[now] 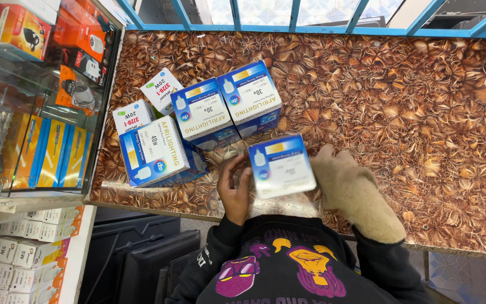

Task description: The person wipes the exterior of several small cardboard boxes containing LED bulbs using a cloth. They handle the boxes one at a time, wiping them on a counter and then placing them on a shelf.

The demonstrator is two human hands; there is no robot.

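Box (282, 165), blue and white, bulb carton, held just above the near edge of the patterned counter (400, 107), between both hands. Printed face up; long axis runs roughly away from the body, tilted slightly left, top end toward the stacked cartons. Left hand (233, 191) curls its fingers on the box's left side. Right hand (355, 188), sleeve-covered, presses the right side; its fingers can't be made out. Risk: the cloth-muffled grip looks weak, so the box may slip off the counter edge or knock the two similar boxes (226, 107) just beyond.
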